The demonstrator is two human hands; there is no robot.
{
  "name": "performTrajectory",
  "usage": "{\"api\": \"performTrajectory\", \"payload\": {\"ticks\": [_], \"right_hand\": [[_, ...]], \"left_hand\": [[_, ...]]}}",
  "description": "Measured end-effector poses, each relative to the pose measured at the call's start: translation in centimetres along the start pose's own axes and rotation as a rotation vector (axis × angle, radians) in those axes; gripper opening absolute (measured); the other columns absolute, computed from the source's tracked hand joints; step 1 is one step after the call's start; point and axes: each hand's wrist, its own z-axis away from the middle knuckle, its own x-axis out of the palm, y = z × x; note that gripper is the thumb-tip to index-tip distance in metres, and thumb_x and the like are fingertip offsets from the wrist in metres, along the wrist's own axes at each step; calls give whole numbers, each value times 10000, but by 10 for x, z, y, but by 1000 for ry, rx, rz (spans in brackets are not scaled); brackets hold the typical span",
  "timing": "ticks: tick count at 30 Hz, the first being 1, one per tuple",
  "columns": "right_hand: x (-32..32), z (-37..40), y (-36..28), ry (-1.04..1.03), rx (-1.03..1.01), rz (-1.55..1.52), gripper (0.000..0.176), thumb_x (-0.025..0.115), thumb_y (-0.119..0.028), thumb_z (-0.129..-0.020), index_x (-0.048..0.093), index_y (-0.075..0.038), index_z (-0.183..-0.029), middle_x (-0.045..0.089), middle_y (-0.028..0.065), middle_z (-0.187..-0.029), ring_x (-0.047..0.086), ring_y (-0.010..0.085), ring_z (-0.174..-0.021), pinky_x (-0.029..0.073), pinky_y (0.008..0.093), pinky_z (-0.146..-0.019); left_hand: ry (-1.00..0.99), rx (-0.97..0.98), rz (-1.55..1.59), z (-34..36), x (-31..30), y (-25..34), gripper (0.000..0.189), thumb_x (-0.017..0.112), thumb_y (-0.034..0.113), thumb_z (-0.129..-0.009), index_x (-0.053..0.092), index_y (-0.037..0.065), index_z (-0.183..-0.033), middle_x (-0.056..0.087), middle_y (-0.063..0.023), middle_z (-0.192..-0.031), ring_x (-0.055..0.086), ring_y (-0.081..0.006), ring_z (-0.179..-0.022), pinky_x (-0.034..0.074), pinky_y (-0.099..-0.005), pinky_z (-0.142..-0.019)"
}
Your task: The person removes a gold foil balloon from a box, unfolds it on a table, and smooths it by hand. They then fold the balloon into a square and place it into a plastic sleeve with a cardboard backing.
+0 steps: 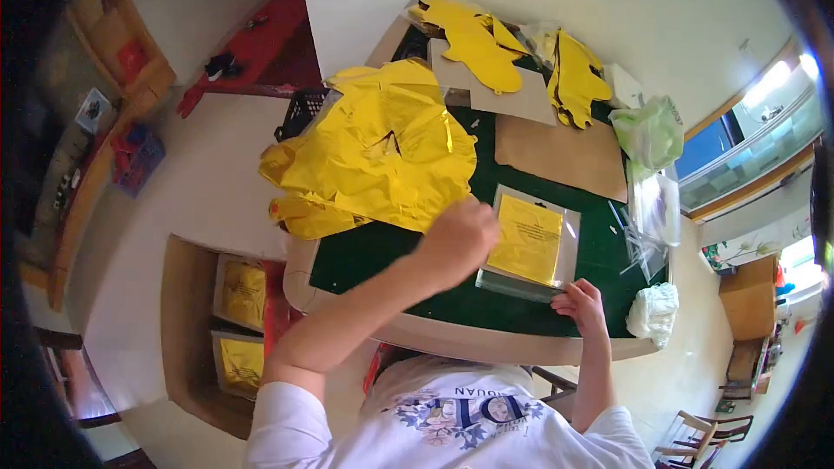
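Note:
A see-through plastic bag [569, 247] lies on the green tabletop, with a folded yellow foil sheet [526, 241] on a pale card inside it. My right hand [580, 306] pinches the bag's near right corner. Over the bag's left edge hovers my left hand [460, 243], its fingers curled together. Anything between those fingers is too small or hidden to make out. To the left of this hand spreads a large crumpled pile of yellow foil [382, 152].
Flat yellow foil shapes [478, 48] lie at the back beside brown cardboard [560, 156]. A green plastic bag [650, 135], loose plastic strips [638, 247] and a white bundle [653, 313] line the right edge. A floor carton [187, 330] holds yellow packets.

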Motion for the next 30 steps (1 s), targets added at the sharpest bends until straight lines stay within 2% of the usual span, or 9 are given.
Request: {"api": "performTrajectory", "payload": {"ticks": [1, 4, 5, 9, 10, 19, 23, 24, 30], "right_hand": [[0, -1, -1, -7, -1, -1, 138, 548, -158, -938, 507, -68, -841, 678, 168, -732, 678, 211, -598, 554, 256, -492], [6, 5, -7, 9, 3, -1, 147, 561, -150, -921, 529, -40, -829, 655, 125, -717, 669, 206, -611, 562, 273, -532], [7, 4, -6, 11, -12, -19, 149, 564, -149, -918, 531, -39, -823, 646, 111, -717, 664, 194, -609, 564, 273, -534], [-4, -3, 7, 38, -51, -12, 148, 580, -143, -906, 542, -34, -814, 608, 58, -732, 643, 139, -627, 567, 276, -541], [-4, -4, 9, 35, -52, -15, 143, 581, -141, -906, 544, -33, -820, 609, 60, -736, 645, 139, -635, 566, 275, -542], [-2, -2, 3, -75, -31, -54, 141, 568, -139, -920, 543, -24, -843, 632, 103, -738, 670, 183, -671, 574, 298, -569], [2, 2, -3, -85, -27, -21, 143, 564, -160, -919, 563, -43, -837, 668, 106, -766, 691, 187, -680, 573, 262, -583], [2, 4, -2, -97, -52, -39, 163, 581, -149, -913, 570, -4, -839, 661, 109, -783, 672, 188, -645, 570, 269, -595], [3, 1, 0, -105, -35, -52, 171, 598, -159, -911, 565, -10, -835, 656, 102, -746, 682, 186, -664, 574, 282, -586]], "left_hand": [[-100, 19, -36, 2, 18, 7, 84, 617, 145, -762, 593, 78, -717, 548, -77, -738, 549, -264, -794, 465, -386, -693], [-104, 84, 60, 2, 94, 59, 94, 603, 172, -724, 612, 95, -670, 569, -63, -755, 576, -238, -830, 481, -364, -718], [-117, 181, 76, -2, 113, 72, 94, 595, 154, -748, 620, 92, -682, 569, -65, -754, 581, -231, -805, 484, -362, -711], [-127, 95, 184, -9, 172, 106, 76, 587, 117, -763, 621, 62, -724, 602, -73, -809, 595, -223, -843, 497, -351, -729], [-196, 76, 136, -11, 180, 107, 67, 600, 115, -756, 625, 53, -750, 612, -79, -834, 601, -228, -860, 506, -348, -735], [-328, -37, 180, -12, 186, 95, 101, 588, 145, -809, 648, 69, -783, 609, -93, -847, 599, -256, -865, 512, -379, -758], [-307, -161, 253, -9, 160, 88, 80, 611, 163, -808, 656, 104, -778, 599, -68, -837, 586, -259, -883, 505, -394, -761], [-280, -145, 241, -7, 157, 86, 73, 621, 164, -801, 654, 108, -770, 595, -64, -832, 583, -258, -883, 500, -392, -764], [-254, -5, 127, -1, 159, 93, 74, 659, 164, -761, 631, 104, -727, 580, -58, -808, 573, -241, -856, 471, -375, -763]]}}
